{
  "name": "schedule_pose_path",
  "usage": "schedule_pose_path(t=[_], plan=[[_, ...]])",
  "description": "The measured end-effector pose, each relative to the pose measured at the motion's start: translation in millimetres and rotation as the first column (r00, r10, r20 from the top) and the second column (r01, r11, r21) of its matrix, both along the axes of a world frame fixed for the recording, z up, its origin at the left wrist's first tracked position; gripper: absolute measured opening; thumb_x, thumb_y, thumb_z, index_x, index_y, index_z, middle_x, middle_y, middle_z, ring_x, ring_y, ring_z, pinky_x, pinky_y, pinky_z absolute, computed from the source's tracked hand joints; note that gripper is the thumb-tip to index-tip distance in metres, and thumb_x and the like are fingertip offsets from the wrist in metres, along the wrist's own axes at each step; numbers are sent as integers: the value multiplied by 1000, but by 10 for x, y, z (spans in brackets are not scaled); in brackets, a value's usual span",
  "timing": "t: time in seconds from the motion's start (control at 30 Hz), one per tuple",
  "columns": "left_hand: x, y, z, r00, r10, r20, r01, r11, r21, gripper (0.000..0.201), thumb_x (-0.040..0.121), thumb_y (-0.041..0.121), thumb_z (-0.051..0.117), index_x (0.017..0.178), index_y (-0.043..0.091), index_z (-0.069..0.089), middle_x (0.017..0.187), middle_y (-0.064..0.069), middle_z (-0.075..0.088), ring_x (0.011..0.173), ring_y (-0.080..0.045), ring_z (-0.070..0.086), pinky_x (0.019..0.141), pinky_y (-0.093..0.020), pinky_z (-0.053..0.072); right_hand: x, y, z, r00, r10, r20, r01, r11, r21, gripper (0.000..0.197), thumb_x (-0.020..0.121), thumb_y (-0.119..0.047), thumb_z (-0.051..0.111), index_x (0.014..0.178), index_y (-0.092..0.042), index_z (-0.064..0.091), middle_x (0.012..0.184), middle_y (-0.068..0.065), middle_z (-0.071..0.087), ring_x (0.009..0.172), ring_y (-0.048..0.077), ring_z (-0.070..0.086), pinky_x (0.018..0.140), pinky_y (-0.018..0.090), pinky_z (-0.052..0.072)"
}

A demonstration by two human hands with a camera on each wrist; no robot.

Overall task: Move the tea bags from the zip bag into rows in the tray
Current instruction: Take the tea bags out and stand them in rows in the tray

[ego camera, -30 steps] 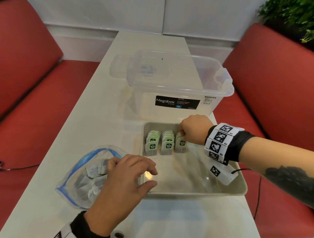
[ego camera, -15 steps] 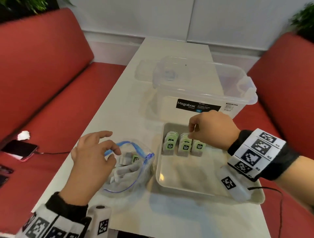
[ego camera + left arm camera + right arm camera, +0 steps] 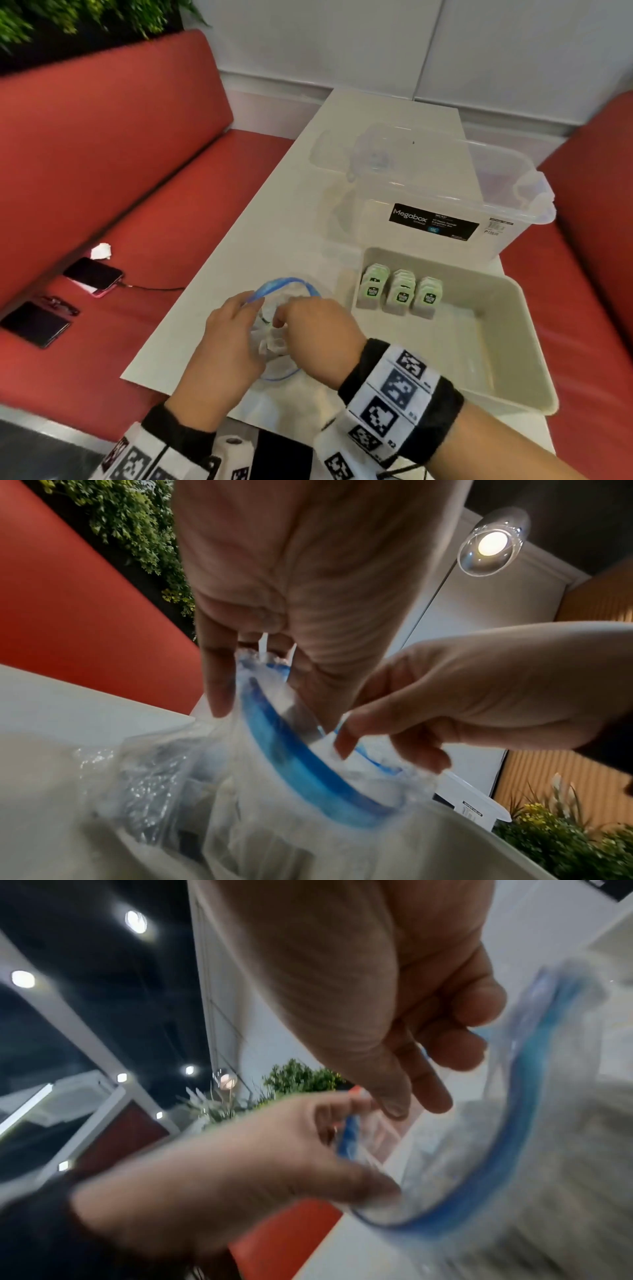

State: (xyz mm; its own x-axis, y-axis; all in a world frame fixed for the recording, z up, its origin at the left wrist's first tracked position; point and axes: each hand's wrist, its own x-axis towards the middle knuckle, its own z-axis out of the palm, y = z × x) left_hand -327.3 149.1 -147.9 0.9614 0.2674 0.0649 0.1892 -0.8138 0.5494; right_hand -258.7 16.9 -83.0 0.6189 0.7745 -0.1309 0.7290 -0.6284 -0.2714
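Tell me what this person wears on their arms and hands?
Both hands, left hand and right hand, are bare. Each wrist carries a black band wrapped with white blocks printed with black square codes, and a thin black cable trails from the right one.

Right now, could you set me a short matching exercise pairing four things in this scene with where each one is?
Things:
1. tea bags
2. zip bag
3. storage box
4. phone

Places:
A. on the red bench, plugged into a cable
B. behind the tray, at the table's far end
C. standing in three short rows at the tray's far left corner
D. on the table left of the tray, mouth held by the left hand

Pairs: 1-C, 2-D, 3-B, 4-A
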Motion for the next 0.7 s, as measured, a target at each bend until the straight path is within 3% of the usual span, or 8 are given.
schedule_pose_path(t=[0.17, 0.3, 0.47, 0.7], plan=[[-15, 10, -90, 1000, -13, -15, 14, 1000, 26, 81, 58, 5, 73, 134, 19, 48, 135, -2, 45, 117, -24, 47, 96, -22, 33, -59, 315, -223, 996, 42, 77, -25, 977, -212, 25, 95, -12, 43, 115, -7, 58, 116, 12, 60, 106, 29, 59, 79, 36, 44], [-12, 9, -92, 1000, -6, -3, 6, 999, 31, 77, 60, 7, 69, 133, 21, 49, 135, 0, 44, 118, -23, 47, 92, -22, 35, -52, 374, -301, 986, 68, 153, -27, 966, -257, 23, 93, -12, 46, 112, -8, 58, 110, 9, 63, 102, 27, 61, 76, 34, 44], [-31, -23, 14, 1000, -4, -22, 4, 1000, -2, 79, 64, 5, 68, 137, 21, 42, 141, 2, 36, 125, -21, 37, 92, -19, 29, -30, 361, -301, 973, 102, 205, -46, 964, -260, 20, 91, -13, 48, 107, -11, 61, 100, 7, 65, 93, 25, 63, 69, 32, 41], [11, -13, 58, 998, 3, -68, -3, 1000, -7, 77, 68, 7, 69, 138, 21, 40, 144, 1, 33, 127, -22, 35, 95, -25, 33, -5, 299, -236, 997, -23, 77, 35, 987, -158, 17, 88, -19, 53, 101, -10, 59, 101, 8, 64, 94, 25, 62, 67, 30, 38]])
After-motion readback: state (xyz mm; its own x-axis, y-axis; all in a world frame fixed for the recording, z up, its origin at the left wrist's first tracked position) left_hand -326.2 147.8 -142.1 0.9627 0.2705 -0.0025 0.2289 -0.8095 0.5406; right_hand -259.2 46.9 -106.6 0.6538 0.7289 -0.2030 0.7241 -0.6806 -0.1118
